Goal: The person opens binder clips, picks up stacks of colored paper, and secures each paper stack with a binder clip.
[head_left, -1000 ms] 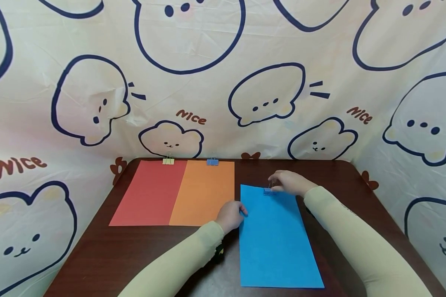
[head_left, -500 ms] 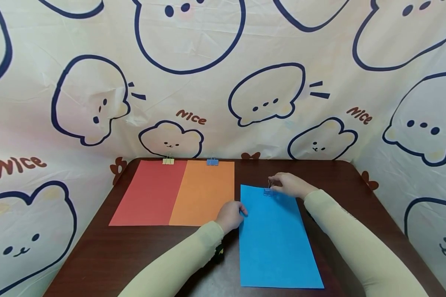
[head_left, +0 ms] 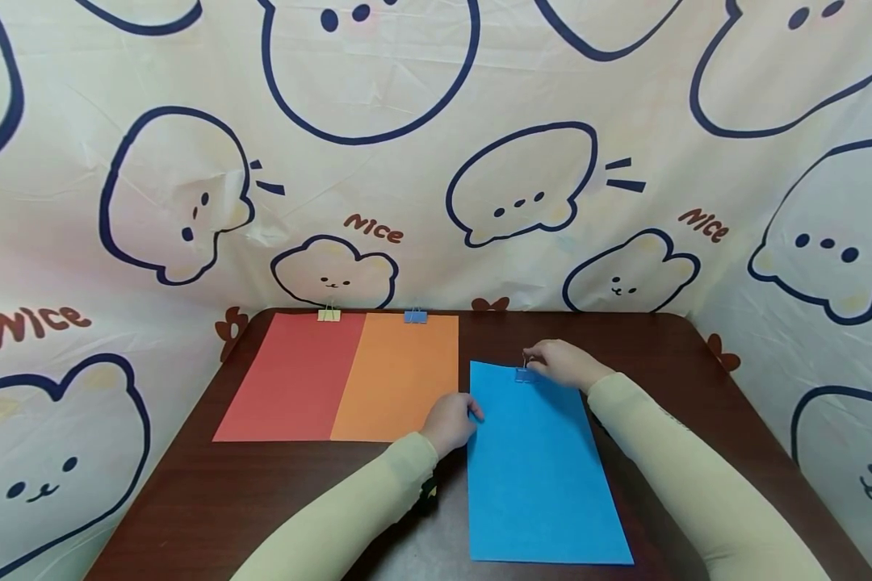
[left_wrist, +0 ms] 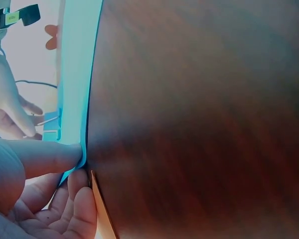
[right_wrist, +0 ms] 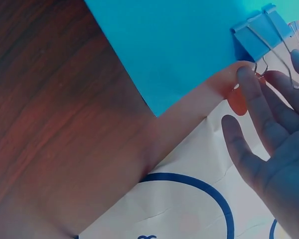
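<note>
A blue sheet of paper (head_left: 541, 484) lies lengthwise on the right half of the table. My left hand (head_left: 450, 424) pinches its left edge; in the left wrist view the thumb (left_wrist: 52, 155) lies over the edge, which bends there, with the fingers curled beneath. A blue binder clip (right_wrist: 261, 35) grips the sheet's far edge, its wire handles sticking out beyond the paper. At that clip, my right hand (head_left: 570, 363) holds the wire handles between thumb and fingers, while the little finger (right_wrist: 235, 134) stays apart.
Left of the blue sheet, a red sheet (head_left: 291, 379) and an orange sheet (head_left: 400, 371) lie side by side on the brown table (head_left: 189, 508). A yellow binder clip (head_left: 329, 315) and another blue clip (head_left: 416, 317) sit on their far edges. A printed curtain (head_left: 421, 177) hangs behind.
My right hand has come slightly down and nearer at the clip, its forearm shifting a little left. My left hand and the sheets look unmoved.
</note>
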Available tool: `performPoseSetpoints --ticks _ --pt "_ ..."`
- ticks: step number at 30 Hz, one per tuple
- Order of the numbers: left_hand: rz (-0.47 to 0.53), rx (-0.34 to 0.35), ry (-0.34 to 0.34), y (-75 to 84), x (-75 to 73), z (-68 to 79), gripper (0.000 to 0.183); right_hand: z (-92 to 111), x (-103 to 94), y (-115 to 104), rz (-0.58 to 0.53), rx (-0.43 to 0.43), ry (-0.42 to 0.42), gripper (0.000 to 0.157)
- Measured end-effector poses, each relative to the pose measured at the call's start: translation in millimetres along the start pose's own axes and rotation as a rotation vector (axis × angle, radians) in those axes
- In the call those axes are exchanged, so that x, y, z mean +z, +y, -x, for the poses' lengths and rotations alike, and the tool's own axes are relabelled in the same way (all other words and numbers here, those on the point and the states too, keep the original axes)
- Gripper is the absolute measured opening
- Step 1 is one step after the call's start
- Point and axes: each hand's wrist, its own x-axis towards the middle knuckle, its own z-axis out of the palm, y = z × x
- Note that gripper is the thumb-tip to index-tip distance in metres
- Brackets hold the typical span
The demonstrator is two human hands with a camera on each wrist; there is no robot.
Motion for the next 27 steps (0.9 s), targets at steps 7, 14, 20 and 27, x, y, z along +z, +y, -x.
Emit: performPoseSetpoints --ticks 7,14,20,27 --pt "-0.010 -0.015 0.006 1.3 1.9 -0.8 0.016 -1.6 5.3 1.3 -0.007 0.021 0.020 0.038" --pt "-0.023 -0.007 0.007 1.3 2.3 -1.2 0.015 -4.1 13.1 2.4 -0.014 0.031 0.028 0.044" --pt "-0.028 -0.010 0.009 0.6 3.0 -1.5 0.012 -4.6 19.6 5.3 -0.037 0.040 0.004 0.055" --pt "-0.042 -0.008 0.022 -0.6 3.8 -2.6 0.011 -0.3 22.1 3.9 -0.036 0.049 0.005 0.065"
